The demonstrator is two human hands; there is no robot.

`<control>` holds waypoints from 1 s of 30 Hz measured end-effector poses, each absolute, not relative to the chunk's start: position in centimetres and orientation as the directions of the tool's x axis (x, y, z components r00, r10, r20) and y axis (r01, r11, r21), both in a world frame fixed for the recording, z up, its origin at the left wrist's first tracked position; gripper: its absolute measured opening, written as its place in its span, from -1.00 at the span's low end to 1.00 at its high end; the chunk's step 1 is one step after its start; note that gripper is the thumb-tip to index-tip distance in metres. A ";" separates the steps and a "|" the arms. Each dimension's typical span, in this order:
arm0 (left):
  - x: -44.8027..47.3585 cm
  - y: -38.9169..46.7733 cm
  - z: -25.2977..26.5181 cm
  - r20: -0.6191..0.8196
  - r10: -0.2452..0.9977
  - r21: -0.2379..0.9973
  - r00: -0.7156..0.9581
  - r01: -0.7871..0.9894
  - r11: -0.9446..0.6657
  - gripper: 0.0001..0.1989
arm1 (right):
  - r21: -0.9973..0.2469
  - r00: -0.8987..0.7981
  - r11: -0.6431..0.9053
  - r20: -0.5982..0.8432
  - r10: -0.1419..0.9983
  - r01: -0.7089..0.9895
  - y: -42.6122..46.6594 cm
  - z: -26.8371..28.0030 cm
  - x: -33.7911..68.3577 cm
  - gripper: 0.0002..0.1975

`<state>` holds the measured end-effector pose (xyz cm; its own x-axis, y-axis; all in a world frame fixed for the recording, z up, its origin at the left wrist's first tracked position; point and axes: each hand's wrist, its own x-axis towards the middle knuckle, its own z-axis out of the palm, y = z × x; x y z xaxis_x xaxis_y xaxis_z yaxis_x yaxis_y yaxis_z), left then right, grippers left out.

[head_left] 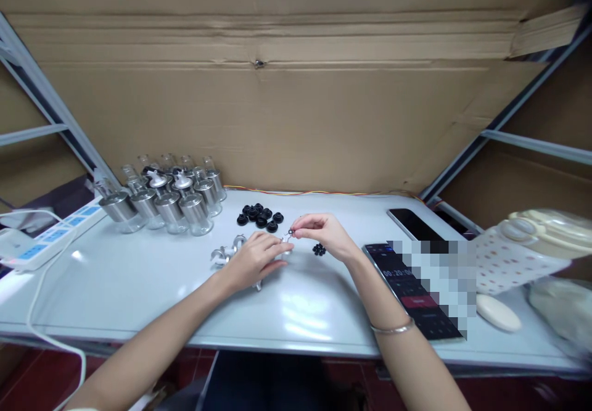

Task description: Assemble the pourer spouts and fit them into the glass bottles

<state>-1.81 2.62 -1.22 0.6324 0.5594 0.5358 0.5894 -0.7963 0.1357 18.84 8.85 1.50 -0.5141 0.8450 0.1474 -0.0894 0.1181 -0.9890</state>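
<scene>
My right hand [326,233] is closed in a pinch on a small black ring [291,232]. Close to it, my left hand [254,260] has its fingers and thumb around a whitish spout piece [287,245], mostly hidden by the fingers. The ring is at the tip of this piece; whether it is seated there is too small to tell. White and clear spout pieces [221,255] lie beside and partly behind my left hand. A small cluster of black rings [319,249] rests below my right hand. Several black stoppers [261,220] are grouped behind both hands.
Glass bottles with metal sleeves [169,210] crowd the back left, two with white spouts on top. A power strip [50,238] and white cable run along the left. To the right are a phone showing a timer [393,275], another phone [416,226] and a white oval object [498,313].
</scene>
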 end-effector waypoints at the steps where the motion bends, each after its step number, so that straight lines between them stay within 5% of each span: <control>1: -1.8 2.6 -1.2 0.538 0.557 0.133 0.633 0.589 -0.797 -0.72 | -0.990 -0.513 0.108 0.139 0.847 -0.090 8.8 1.6 18.9 -0.81; 30: -1.8 2.7 -1.2 0.495 0.584 0.121 0.644 0.614 -0.780 -0.72 | -0.989 -0.529 0.124 0.145 0.836 -0.075 8.8 1.6 18.9 -0.75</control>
